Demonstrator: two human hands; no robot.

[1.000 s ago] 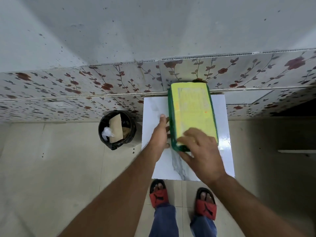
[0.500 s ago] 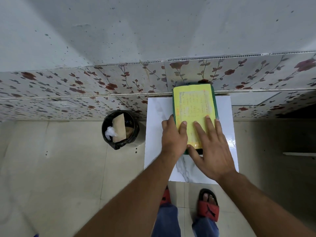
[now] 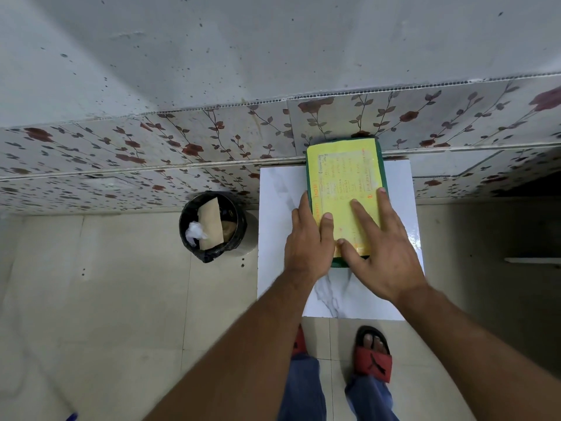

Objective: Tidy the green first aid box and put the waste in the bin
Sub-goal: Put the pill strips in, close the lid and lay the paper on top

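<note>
Both hands (image 3: 309, 247) now flat — glossy yellow lid (image 3: 344, 180), green box (image 3: 309, 180).

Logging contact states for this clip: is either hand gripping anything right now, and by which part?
Nothing is gripped. Both the left hand and the right hand lie flat, fingers spread, on the near end of the green first aid box, on its yellow lid.

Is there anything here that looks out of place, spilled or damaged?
Nothing is spilled or broken. The green first aid box lies shut, slightly askew on the white table. In the bin, a brown paper sticks up above the rim.
</note>
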